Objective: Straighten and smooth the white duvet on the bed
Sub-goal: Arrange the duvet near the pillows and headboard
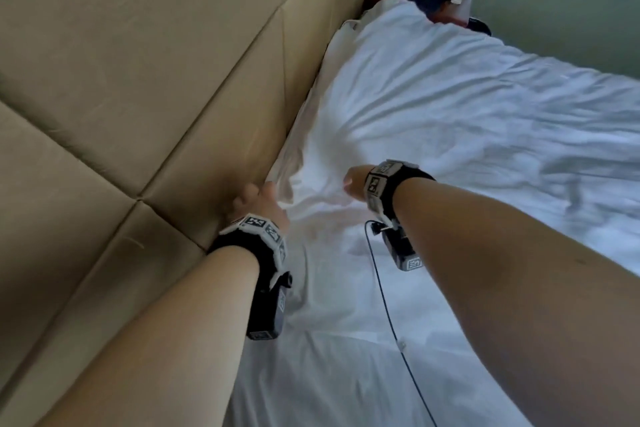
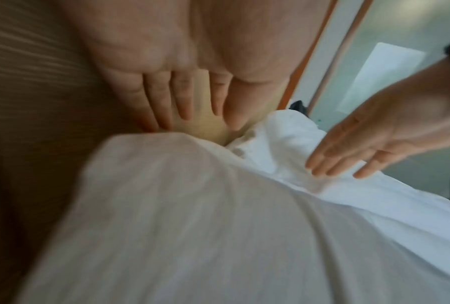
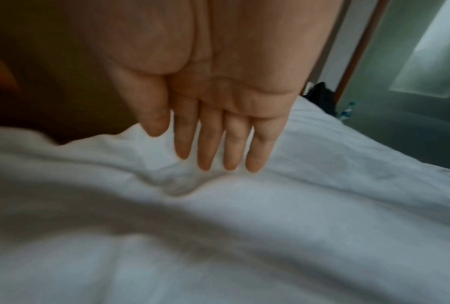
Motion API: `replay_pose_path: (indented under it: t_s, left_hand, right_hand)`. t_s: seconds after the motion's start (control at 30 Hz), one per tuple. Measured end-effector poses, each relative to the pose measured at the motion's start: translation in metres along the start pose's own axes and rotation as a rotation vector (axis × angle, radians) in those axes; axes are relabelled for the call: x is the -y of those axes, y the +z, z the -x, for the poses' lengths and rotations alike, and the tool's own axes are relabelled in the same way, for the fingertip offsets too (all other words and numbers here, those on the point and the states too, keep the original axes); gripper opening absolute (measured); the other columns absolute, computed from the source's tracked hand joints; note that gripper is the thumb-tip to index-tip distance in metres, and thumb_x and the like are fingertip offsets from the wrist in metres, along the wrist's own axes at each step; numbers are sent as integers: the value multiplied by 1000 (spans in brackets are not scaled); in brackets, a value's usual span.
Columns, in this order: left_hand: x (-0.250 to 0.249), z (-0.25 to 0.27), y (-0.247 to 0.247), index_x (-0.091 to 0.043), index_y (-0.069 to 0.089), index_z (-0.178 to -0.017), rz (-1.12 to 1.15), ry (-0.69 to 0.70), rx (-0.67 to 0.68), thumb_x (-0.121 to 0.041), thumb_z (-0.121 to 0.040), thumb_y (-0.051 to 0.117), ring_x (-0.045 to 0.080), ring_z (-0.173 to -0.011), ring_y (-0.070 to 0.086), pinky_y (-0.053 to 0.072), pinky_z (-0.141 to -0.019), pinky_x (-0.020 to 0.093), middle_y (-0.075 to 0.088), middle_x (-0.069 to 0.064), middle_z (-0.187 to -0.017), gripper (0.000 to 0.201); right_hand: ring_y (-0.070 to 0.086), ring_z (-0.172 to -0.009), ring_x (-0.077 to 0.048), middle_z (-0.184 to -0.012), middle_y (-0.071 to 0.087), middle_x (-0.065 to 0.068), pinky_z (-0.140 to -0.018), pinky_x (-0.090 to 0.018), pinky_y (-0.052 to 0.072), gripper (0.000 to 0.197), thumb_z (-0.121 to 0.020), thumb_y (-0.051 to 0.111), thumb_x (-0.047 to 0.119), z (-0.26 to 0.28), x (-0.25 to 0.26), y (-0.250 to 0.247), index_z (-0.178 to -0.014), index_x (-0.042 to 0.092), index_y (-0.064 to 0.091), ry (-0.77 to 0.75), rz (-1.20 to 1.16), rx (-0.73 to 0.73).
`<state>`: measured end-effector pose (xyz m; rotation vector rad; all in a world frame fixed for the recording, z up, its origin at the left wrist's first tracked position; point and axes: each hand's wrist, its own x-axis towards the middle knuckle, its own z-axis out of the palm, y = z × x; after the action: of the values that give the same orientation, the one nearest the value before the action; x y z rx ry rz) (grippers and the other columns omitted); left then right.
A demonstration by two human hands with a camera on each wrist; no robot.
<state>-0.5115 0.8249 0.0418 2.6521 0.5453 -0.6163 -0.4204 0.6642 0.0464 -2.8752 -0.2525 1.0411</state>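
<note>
Forearms fill the head view, both reaching toward the head edge of the bed, where the white duvet (image 1: 433,107) meets the padded headboard (image 1: 138,80). Left hand (image 1: 258,203) sits right at that edge, beside the headboard; right hand (image 1: 353,180) is further in on the cover, its fingers hidden from here. Creases fan out across the duvet toward the far side.

Over to the left wrist view: left fingers (image 2: 161,96) are straight and loose against the headboard, gripping nothing, just above the cover's edge.

Right wrist view now: right fingers (image 3: 210,142) are flat and extended, tips down on a small pucker in the fabric, holding nothing.

Smoothing is under way, I'd say. Next calls for flat sweeps outward along the creases.
</note>
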Motion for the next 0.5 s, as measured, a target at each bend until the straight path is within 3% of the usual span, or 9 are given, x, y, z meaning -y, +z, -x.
replay_pose_path:
  t_s: [0.1,0.2,0.27,0.37,0.5]
  left_hand:
    - [-19,-14,12,-31,32,-143,-129,267,31,-33,-95,47,27,-142,18,26,-114,40,17,4,-153,50]
    - [-29,-28,36,-32,17,-150,-240,401,214,-39,-93,50,24,-148,-4,11,-121,40,-3,-1,-161,66]
    - [-31,-35,55,-28,2,-153,-368,435,326,-50,-87,56,28,-148,-12,2,-122,42,-12,3,-160,88]
    - [-24,-48,74,-25,-14,-151,-459,411,404,-63,-74,63,29,-146,-18,-5,-119,43,-22,9,-158,116]
    - [-12,-66,97,-21,-22,-149,-508,406,422,-56,-72,71,27,-145,-22,-9,-118,42,-29,12,-155,126]
  right_hand:
    - [37,-136,-31,-152,30,-12,-112,-42,33,56,-97,45,36,-16,-19,-9,-148,19,29,73,1,-64]
    - [2,-148,-32,-161,-6,-1,-118,-53,16,81,-90,53,51,-27,-23,5,-151,37,1,20,131,76]
    - [-15,-146,-36,-158,-22,4,-115,-62,10,98,-82,58,61,-31,-26,16,-148,42,-11,2,226,156]
    - [-24,-142,-37,-154,-33,5,-111,-64,9,111,-75,63,64,-42,-31,33,-146,41,-20,-2,258,187]
    - [-25,-142,-37,-152,-36,5,-110,-68,10,115,-70,65,66,-79,-44,58,-145,44,-20,-4,236,149]
